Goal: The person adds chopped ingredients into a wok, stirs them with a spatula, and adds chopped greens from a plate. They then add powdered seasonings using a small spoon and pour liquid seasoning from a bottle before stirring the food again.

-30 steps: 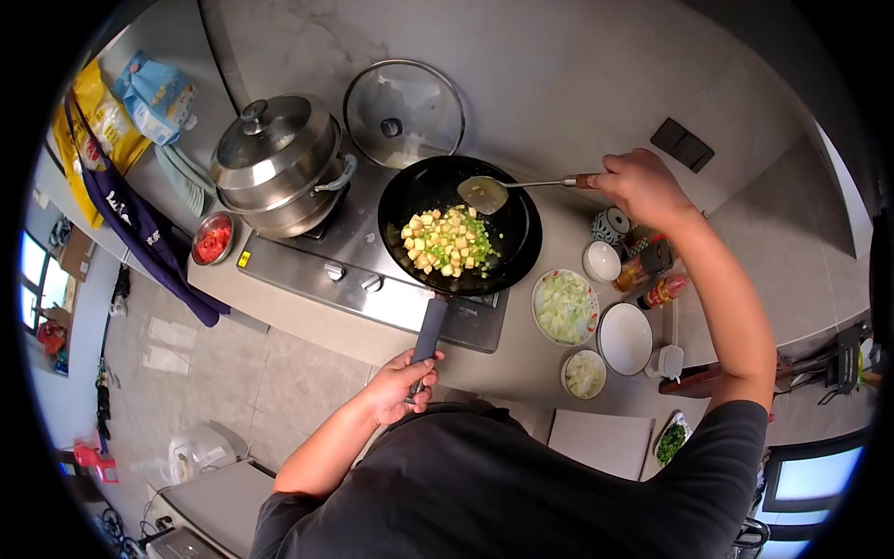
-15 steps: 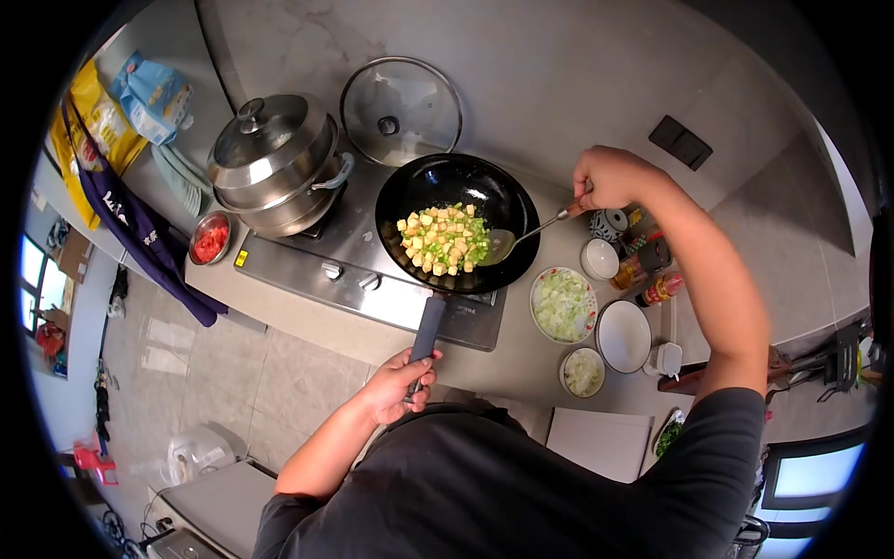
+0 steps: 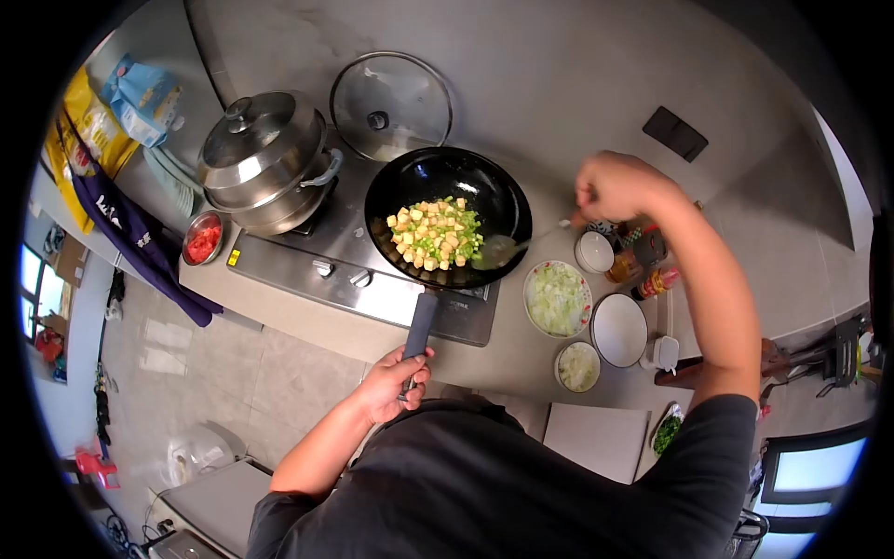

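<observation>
My left hand [image 3: 398,384] is closed round the grey handle of a black wok [image 3: 475,186] on the stove. Pale yellow cubes [image 3: 428,233] mixed with small green pieces lie in the wok's lower left part. My right hand [image 3: 615,186] grips the far end of a metal spatula [image 3: 500,250], raised above the counter to the wok's right. The spatula's blade is inside the wok, at the right edge of the food, and is blurred. Its handle end is partly hidden by my fingers.
A lidded steel steamer pot [image 3: 265,163] stands left of the wok; a glass lid [image 3: 391,104] leans on the wall behind. Right are a plate of chopped pale green vegetable [image 3: 557,298], white bowls [image 3: 619,331] and sauce bottles [image 3: 657,282]. A bowl of red pieces [image 3: 202,238] sits far left.
The spatula has shifted slightly within the wok and its handle is now blurred by motion. My left hand keeps its hold on the wok handle. The whole view has moved slightly.
</observation>
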### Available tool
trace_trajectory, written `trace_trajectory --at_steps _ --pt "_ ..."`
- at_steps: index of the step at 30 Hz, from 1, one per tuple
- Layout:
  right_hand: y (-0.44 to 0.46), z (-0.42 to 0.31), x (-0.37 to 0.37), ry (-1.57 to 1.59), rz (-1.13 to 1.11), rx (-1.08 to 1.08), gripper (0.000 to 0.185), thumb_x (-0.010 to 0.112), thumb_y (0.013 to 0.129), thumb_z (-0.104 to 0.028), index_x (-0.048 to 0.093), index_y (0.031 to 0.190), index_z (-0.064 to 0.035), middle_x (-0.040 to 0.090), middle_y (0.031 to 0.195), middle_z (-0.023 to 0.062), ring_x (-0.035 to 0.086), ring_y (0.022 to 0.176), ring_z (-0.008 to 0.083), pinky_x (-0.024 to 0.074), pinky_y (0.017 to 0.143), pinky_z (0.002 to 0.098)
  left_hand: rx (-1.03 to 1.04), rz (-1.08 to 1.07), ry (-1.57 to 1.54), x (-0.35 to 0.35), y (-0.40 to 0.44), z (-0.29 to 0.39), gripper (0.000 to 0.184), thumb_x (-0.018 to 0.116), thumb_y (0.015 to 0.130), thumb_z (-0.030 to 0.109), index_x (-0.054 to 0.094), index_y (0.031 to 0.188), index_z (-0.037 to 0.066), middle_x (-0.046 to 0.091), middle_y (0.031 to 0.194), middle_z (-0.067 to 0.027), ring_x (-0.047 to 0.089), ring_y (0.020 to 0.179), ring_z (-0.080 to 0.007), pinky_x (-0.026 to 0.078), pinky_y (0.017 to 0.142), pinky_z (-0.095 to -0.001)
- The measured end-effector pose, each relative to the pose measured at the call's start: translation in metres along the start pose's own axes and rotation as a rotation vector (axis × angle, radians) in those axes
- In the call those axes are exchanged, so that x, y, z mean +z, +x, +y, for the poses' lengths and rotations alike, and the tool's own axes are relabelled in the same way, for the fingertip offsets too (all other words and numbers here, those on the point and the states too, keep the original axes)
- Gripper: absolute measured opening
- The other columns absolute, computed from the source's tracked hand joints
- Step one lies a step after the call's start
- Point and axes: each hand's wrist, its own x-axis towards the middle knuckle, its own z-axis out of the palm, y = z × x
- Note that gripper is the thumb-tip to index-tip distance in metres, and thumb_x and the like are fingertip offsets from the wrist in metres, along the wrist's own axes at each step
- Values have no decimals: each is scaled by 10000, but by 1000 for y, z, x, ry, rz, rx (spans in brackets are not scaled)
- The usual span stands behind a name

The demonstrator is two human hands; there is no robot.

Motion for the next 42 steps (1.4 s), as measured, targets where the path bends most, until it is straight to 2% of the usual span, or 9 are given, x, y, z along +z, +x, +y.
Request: trace_trajectory --at_steps 3,8,12,15,16,22,30,39,42 --pt "22 1 9 42 136 -83 324 829 678 -338 704 753 -49 657 674 102 622 623 259 469 579 379 -24 18 -15 3 -1 0 143 473 996 170 484 1132 130 475 747 3 426 513 -100 343 439 -246" --pt "18 1 -8 9 -23 -68 332 828 684 -339 699 752 -41 648 667 115 618 624 250 468 579 370 7 -1 -16 1 -1 0 139 468 998 172 482 1131 133 473 749 5 422 517 -98 346 449 -244" --pt "34 -4 12 98 141 -162 302 818 694 -298 688 721 -26 614 601 105 593 568 246 456 554 366 -16 -6 -21 2 -1 0 139 468 998 171 479 1132 135 472 747 7 421 519 -96 346 449 -241" --pt "24 -1 -4 31 -22 -152 293 811 703 -294 691 744 -30 612 596 99 588 561 245 455 554 368 2 8 -25 4 -3 -1 138 467 997 169 479 1130 132 471 746 6 420 517 -96 345 445 -239" --pt "17 -7 -12 54 -53 -86 297 817 697 -300 694 742 -34 614 600 94 587 561 240 453 553 371 7 2 -30 3 -1 0 138 468 997 170 479 1130 132 473 747 6 419 517 -96 345 444 -239" --pt "38 -2 7 58 105 -129 316 834 680 -324 700 714 -40 625 606 99 596 567 233 457 558 375 1 1 -30 4 -2 0 141 472 997 169 482 1132 131 481 750 4 418 515 -96 346 443 -237" --pt "25 -1 -23 -36 -57 -29 365 841 681 -360 695 724 -28 633 604 72 618 571 191 469 550 347 0 12 -27 3 -1 -1 147 472 1000 173 487 1139 130 481 750 4 416 507 -90 345 436 -231" --pt "32 -1 -36 -34 -166 5 352 837 691 -323 674 712 -12 614 564 68 599 492 158 446 484 308 12 10 -30 2 -1 -3 169 453 1007 183 497 1159 123 480 754 7 436 492 -89 340 422 -232" --pt "51 -9 -7 103 -22 -72 349 836 697 -320 675 707 -11 602 541 58 581 461 152 440 470 306 13 11 -19 4 0 -2 171 452 1006 180 496 1161 124 477 755 7 435 493 -89 341 423 -232"
